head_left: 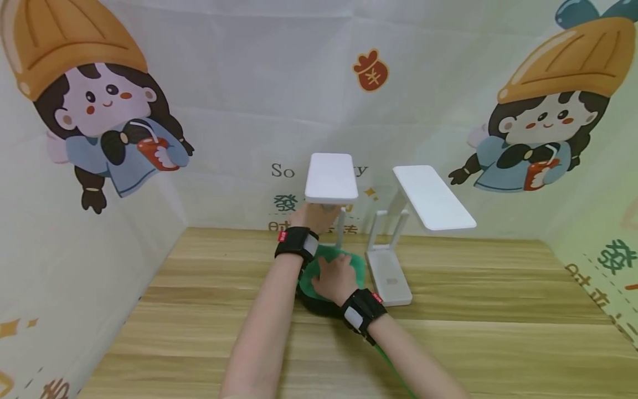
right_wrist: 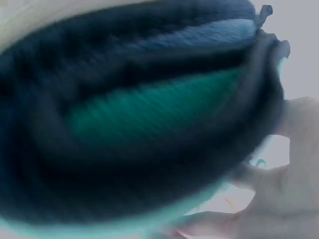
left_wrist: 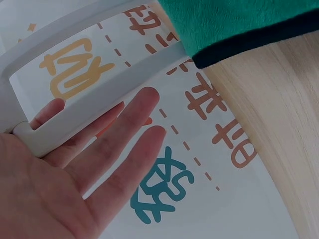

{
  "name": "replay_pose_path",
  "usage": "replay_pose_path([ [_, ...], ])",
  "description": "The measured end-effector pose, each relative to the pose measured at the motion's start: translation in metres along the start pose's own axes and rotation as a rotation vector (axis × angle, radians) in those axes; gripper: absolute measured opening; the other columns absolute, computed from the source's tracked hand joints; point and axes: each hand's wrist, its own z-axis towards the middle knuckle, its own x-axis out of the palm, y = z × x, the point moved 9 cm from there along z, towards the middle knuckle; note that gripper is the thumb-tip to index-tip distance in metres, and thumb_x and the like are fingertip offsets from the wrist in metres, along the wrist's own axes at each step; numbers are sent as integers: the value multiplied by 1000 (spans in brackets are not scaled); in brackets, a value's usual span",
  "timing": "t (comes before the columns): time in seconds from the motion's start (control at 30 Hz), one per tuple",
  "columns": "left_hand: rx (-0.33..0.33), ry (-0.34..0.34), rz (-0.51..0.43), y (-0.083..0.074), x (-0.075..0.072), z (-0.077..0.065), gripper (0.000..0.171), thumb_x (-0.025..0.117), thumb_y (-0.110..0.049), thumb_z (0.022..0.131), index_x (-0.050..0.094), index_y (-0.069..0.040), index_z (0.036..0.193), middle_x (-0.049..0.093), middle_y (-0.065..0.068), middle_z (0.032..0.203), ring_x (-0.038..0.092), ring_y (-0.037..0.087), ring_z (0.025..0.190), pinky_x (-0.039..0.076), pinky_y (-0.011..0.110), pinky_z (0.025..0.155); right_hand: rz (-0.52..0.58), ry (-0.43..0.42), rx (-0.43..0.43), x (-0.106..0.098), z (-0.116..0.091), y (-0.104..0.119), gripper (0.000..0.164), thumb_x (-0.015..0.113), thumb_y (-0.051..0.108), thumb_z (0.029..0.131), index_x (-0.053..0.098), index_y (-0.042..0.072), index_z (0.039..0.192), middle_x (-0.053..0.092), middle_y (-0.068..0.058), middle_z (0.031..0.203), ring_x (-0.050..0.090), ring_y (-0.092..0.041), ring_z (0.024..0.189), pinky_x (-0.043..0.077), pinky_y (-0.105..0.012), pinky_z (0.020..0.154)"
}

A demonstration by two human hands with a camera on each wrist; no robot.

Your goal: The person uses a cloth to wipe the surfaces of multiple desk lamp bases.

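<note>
In the head view a white phone stand (head_left: 331, 176) stands left of a second white phone stand (head_left: 391, 275). My left hand (head_left: 315, 216) is under the first stand's plate. From the left wrist, that hand (left_wrist: 82, 159) holds the stand's pale frame (left_wrist: 114, 77) with loosely bent fingers behind it; the thumb is out of view. A green plush cloth (head_left: 356, 265) with a black edge covers the place of this stand's base. My right hand (head_left: 339, 280) presses on the cloth with spread fingers. The right wrist view shows the cloth (right_wrist: 159, 109) bunched up, blurred, beside the right hand (right_wrist: 279, 189).
The wood-grained tabletop (head_left: 498, 310) extends to both sides. A pale printed backdrop (head_left: 239, 100) with cartoon figures rises behind and beside it. A green cord (head_left: 394, 368) trails from the right wrist's black strap (head_left: 363, 310).
</note>
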Motion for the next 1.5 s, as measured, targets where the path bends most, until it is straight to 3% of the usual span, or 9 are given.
replay_pose_path([
  [0.2,-7,-6,56,4,-1,-1,58,40,-55,96,48,-10,132,64,11,68,54,21,53,40,34,51,102,167,-45,1,-6,0,43,62,27,86,59,-3,118,52,-9,56,50,-23,46,40,-33,44],
  [0.43,-20,-22,32,4,-3,-2,54,41,-54,96,57,-8,120,69,13,83,61,27,74,48,45,69,226,222,21,9,7,-16,44,64,24,88,55,-2,122,62,-18,82,61,-38,71,51,-44,59],
  [0.57,-9,-16,33,3,-2,-1,54,40,-54,96,56,-8,119,68,11,81,59,25,68,46,39,61,201,254,14,12,7,-18,50,60,23,91,49,-2,133,64,-22,90,61,-42,80,52,-47,64],
  [0.73,7,-20,38,1,-3,-1,52,39,-54,96,58,-7,111,66,9,73,55,21,59,38,32,52,153,327,-11,12,1,-15,57,63,24,88,46,-3,136,63,-16,78,61,-27,64,50,-38,55],
  [1.03,-30,12,56,3,0,-3,57,35,-58,96,61,-7,91,46,1,52,45,17,49,33,30,46,141,209,-9,8,8,-16,41,62,20,90,56,0,126,63,-21,84,61,-41,76,52,-47,60],
  [1.17,-7,8,50,0,-1,-3,55,38,-54,97,61,-7,109,61,8,68,54,21,59,39,32,51,45,234,-75,3,3,-6,37,63,18,88,61,-1,119,62,-16,77,62,-31,69,52,-40,56],
  [1.27,19,-9,25,-2,-2,-3,54,40,-52,97,54,-8,126,69,14,92,62,26,75,48,38,62,8,245,-108,-3,1,0,30,67,18,83,65,-2,105,58,-11,69,60,-23,62,49,-34,51],
  [1.37,31,-23,1,-3,-2,-3,55,42,-51,97,51,-9,132,69,16,101,64,28,82,51,43,70,34,232,-100,-4,6,-2,19,68,18,83,63,1,87,51,-8,61,56,-22,57,45,-32,48],
  [1.5,10,-16,23,-1,0,-2,54,41,-53,96,56,-9,124,68,12,80,60,24,67,45,36,56,111,157,-91,-1,10,-8,18,70,17,84,62,1,87,51,-9,61,57,-28,57,49,-39,53],
])
